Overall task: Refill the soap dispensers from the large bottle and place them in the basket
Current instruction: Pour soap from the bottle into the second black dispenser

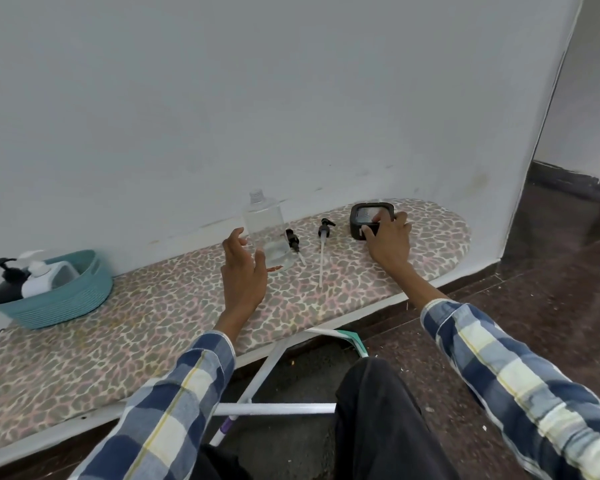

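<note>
A clear plastic bottle (264,223) with its cap off stands upright on the ironing board (153,306), a little liquid at its bottom. My left hand (243,271) hovers just in front of it, fingers spread, holding nothing. Two black pump heads with long tubes (293,240) (323,251) lie on the board to its right. My right hand (388,240) grips the near side of a black square container (368,216) at the board's right end. A teal basket (59,299) at the far left holds a black and a white dispenser.
The board stands against a white wall, its round end pointing right. Its white metal legs (274,407) and my dark trouser leg lie below the front edge. Dark stone floor spreads to the right.
</note>
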{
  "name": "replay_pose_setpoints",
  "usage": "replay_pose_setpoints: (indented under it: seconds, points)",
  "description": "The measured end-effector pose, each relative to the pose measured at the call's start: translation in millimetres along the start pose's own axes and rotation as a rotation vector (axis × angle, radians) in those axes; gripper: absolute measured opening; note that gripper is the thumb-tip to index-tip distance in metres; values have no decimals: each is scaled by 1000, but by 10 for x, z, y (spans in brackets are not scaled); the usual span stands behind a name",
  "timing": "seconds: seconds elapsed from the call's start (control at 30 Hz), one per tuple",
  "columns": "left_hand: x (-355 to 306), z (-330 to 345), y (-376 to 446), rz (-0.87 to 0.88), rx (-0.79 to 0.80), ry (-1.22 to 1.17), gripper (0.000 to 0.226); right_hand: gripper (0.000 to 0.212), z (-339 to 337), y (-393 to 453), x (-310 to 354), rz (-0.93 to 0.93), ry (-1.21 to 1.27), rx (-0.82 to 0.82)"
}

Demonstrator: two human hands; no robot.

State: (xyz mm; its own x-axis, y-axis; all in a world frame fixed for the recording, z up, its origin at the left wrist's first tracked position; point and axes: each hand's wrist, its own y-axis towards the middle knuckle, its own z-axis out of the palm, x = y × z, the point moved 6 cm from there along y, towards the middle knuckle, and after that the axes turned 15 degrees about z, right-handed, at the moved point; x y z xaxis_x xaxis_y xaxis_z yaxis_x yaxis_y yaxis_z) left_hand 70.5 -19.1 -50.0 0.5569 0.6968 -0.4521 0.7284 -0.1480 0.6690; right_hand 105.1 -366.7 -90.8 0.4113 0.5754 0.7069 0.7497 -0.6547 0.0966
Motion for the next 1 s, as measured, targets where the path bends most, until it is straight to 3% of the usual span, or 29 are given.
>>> replay_pose_setpoints:
  seconds: [0.23, 0.43, 0.57, 0.67, 0.8, 0.9, 1.0]
  points:
    - [92, 14, -60, -12, -7, -13, 48, 26, -52, -143, -24, 14, 231, -45]
    - [163, 27, -138, -47, -10, -24, 48, 41, -43, -167, -193, 59, 390, -2]
    - [146, 30, -174, -73, -20, -34, 49, 70, -83, -104, -200, 124, 413, 39]
    - [136, 31, -171, -82, -15, -56, 51, 85, -54, -67, -207, 177, 463, 130]
    - [161, 51, -177, -101, 0, -161, 58, 70, 18, -66, -172, 216, 439, 295]
    - [184, 42, -184, -127, -9, -226, 59, 60, 74, -109, -138, 251, 561, 439]
    - [195, -6, -194, -158, -16, -292, 60, 58, 85, -245, -6, 177, 638, 567]
